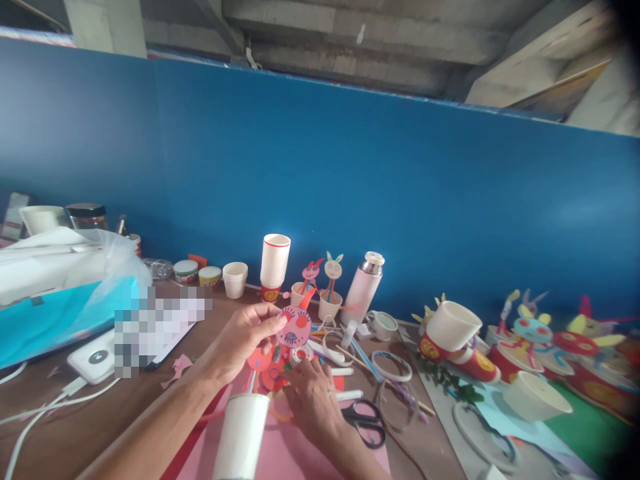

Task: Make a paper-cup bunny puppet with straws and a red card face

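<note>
My left hand (243,337) pinches a round pink paper face (294,327) with red cheeks and a drawn mouth, holding it up over the table. Below it my right hand (314,397) is closed on a small white roll (301,354) and red paper pieces (265,373), fingers curled down. A white paper cup (243,435) stands just in front of both hands on a pink sheet (290,457).
Black scissors (367,419) lie right of my right hand. A cup stack (275,262), paper puppets in cups (327,283) and a flask (363,287) line the blue wall. Finished cup figures (530,333) crowd the right. A tissue box (55,303) and power bank (93,360) sit left.
</note>
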`<state>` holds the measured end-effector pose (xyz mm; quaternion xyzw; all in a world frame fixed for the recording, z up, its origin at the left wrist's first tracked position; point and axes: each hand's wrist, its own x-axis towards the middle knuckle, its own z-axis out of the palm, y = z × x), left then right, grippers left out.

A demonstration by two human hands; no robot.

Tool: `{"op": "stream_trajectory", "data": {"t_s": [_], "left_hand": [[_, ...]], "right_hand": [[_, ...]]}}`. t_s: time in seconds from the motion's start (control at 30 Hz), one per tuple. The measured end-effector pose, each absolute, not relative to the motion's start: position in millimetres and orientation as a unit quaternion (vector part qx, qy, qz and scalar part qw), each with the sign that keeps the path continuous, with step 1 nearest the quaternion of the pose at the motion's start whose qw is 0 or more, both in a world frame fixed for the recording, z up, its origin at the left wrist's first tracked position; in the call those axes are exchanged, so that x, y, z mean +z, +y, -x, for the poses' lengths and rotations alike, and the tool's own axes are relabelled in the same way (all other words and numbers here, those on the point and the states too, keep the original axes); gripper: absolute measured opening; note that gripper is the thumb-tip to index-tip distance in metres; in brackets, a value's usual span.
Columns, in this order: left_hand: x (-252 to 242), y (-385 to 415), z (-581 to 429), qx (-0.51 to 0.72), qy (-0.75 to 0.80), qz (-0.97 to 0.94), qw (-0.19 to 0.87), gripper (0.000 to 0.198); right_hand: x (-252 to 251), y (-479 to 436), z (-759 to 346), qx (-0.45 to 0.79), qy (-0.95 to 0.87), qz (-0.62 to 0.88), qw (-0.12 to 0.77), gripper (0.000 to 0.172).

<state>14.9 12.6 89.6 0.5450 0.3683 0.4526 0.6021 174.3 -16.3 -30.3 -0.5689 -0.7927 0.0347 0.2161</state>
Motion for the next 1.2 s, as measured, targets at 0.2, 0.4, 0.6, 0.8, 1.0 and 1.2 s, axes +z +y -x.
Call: {"op": "stream_trajectory", "data": {"t_s": [0.2,0.4,0.6,0.8,1.0,1.2], "left_hand": [[90,12,-15,0.455,0.365,-0.548,0.599,0.017],[91,12,-14,0.454,0.371,-0.553,0.592,0.018],[94,13,-11,0.462,0.377,-0.541,0.592,0.018],[94,15,-8,0.467,0.382,-0.534,0.593,0.018],[95,15,-9,0.468,0.377,-0.531,0.598,0.018],[92,17,-10,0.461,0.382,-0.541,0.591,0.017]], "right_hand": [[-31,-20,-176,0.041,-0.816,0.54,0.2,0.018],[-28,-16,-179,0.041,-0.818,0.537,0.202,0.007],[-28,-14,-176,0.037,-0.829,0.513,0.218,0.011],[-21,-10,-182,0.024,-0.825,0.512,0.238,0.015],[-30,5,-203,-0.021,-0.764,0.592,0.255,0.033],[-42,9,-208,-0.015,-0.764,0.602,0.231,0.036]]}}
